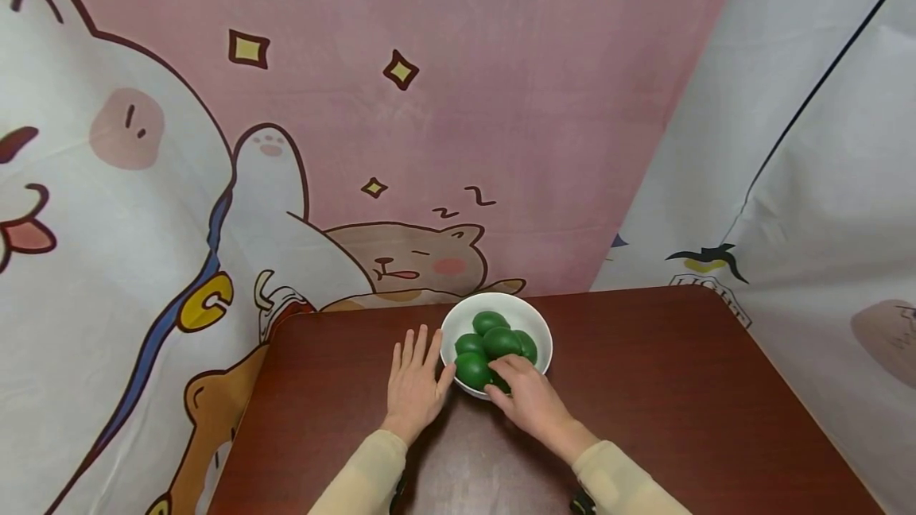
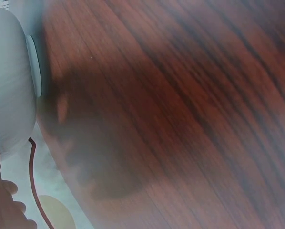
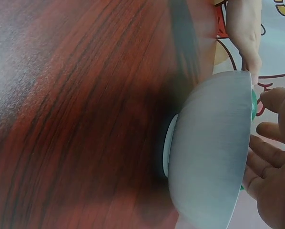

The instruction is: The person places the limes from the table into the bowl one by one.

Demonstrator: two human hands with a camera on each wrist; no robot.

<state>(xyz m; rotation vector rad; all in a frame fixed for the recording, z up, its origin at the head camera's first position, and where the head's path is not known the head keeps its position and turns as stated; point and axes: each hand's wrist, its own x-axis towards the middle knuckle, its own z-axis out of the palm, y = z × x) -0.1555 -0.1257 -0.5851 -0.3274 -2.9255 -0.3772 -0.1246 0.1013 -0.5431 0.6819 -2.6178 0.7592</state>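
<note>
A white bowl (image 1: 449, 324) stands on the table and holds several smooth, dark green, egg-shaped objects (image 1: 502, 342). My left hand (image 1: 415, 388) lies along the bowl's left side with straight fingers, its thumb at the rim. From the right, my right hand (image 1: 533, 400) reaches over the near rim, with loosely bent fingers over the green objects and the thumb apart. In the right wrist view, the fingers (image 3: 269, 155) extend over the rim of the bowl (image 3: 211, 148), and little green shows. The left wrist view catches only part of the bowl (image 2: 11, 86) and a hand's edge.
The dark red-brown wooden table (image 1: 644, 388) extends to both sides of the bowl. Behind it hangs a pink and white cloth (image 1: 544, 102) printed with cartoon animals, close to the table's far edge.
</note>
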